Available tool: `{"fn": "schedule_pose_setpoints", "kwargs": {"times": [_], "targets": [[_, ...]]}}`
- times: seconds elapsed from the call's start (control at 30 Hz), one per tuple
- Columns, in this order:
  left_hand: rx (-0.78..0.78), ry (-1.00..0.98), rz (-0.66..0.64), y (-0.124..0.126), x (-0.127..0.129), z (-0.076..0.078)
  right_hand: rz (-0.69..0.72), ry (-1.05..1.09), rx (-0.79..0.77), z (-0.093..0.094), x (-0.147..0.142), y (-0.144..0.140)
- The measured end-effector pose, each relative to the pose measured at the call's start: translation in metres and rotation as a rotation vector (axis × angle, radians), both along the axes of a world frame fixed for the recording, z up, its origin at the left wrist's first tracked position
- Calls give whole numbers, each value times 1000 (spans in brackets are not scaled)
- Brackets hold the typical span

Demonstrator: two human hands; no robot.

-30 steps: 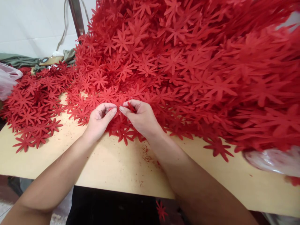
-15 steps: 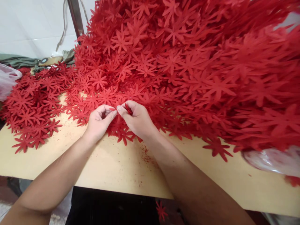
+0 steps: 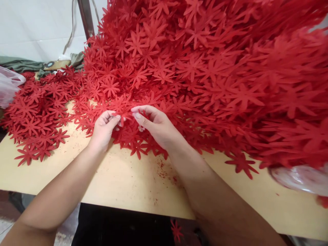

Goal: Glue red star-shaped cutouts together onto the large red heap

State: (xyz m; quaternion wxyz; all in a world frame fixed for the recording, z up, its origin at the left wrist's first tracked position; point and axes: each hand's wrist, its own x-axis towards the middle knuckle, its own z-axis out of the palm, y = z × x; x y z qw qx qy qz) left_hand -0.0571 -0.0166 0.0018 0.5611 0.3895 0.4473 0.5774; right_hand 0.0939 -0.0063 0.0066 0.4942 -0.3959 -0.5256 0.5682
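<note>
Both hands work at the foot of a big heap [image 3: 205,68] of red flower-shaped cutouts that fills the far and right part of the bench [image 3: 123,181]. The left hand [image 3: 104,128] has its fingers curled and its thumb pressed to the forefinger, pinching the edge of a red cutout [image 3: 123,114] that lies at the heap's near edge, about midway along the bench. The right hand [image 3: 153,124] is just beside it, thumb and forefinger tips close together near the same cutout; whether they grip it I cannot tell, since the petals hide the contact. The two hands are near each other but not touching. A flatter spread [image 3: 38,116] of the same cutouts covers the bench's far left corner. A clear plastic bag [image 3: 9,85] sits at the left edge, and another bag [image 3: 302,176] lies at the right edge under the heap. Green cloth [image 3: 23,65] lies along the far edge at left, by a white wall. Red crumbs [image 3: 164,171] dot the bare wood near the front edge, and one cutout [image 3: 176,230] lies below the bench.
</note>
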Motion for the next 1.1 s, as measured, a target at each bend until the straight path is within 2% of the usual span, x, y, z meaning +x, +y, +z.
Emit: {"fn": "schedule_pose_setpoints", "kwargs": {"times": [0.3,0.47,0.57,0.67,0.77,0.87,1.0,1.1], "targets": [[-44,-63,-122,-1,-1,0,-80,16,-141,2,-3,-1],[-93,-100,-167,-2,-2,3,-14,38,-221,5,-3,-2],[-98,-70,-161,-2,-3,3,32,9,-181,10,-4,-4],[-97,-32,-140,-3,-1,3,20,-21,-114,9,-5,-6],[-74,-13,-94,-4,0,3,-25,-31,-60,4,-5,-5],[-42,0,12,-1,-3,3,-60,45,-35,1,-3,-2],[35,31,182,6,-10,1,-25,237,-141,1,2,1],[184,183,276,10,-16,-7,-42,241,-198,0,3,2]]}}
